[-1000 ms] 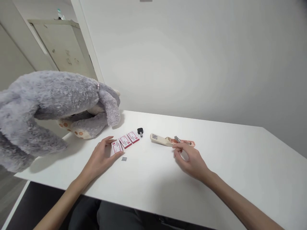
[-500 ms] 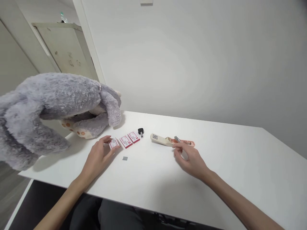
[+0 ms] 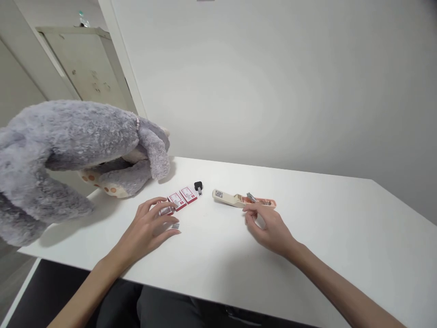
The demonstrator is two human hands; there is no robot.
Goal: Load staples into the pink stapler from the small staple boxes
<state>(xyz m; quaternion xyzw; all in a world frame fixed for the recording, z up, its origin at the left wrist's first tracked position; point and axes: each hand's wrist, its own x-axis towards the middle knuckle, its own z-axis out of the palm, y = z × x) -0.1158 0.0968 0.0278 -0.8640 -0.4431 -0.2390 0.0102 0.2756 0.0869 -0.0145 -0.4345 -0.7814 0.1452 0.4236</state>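
Note:
My left hand (image 3: 150, 226) is open, its fingers spread over a small grey strip of staples (image 3: 175, 226) and the nearest of three red-and-white staple boxes (image 3: 176, 200). That nearest box is partly covered by my fingers. My right hand (image 3: 268, 226) pinches the near edge of an opened stapler (image 3: 228, 198), which lies spread out on the table. The stapler has a cream body and an orange inside, and its metal part sticks up at an angle. My fingertips hide a bit of its edge.
A small black object with a metal tip (image 3: 198, 187) lies behind the boxes. A large grey plush toy (image 3: 85, 136) takes up the left end of the white table (image 3: 307, 273). Behind the table stands a wall, with a metal cabinet (image 3: 82, 68) further back.
My left hand has come off the nearest staple box and moved toward me, over the grey strip, with fingers spreading. My right hand stays at the stapler. The view has shifted slightly.

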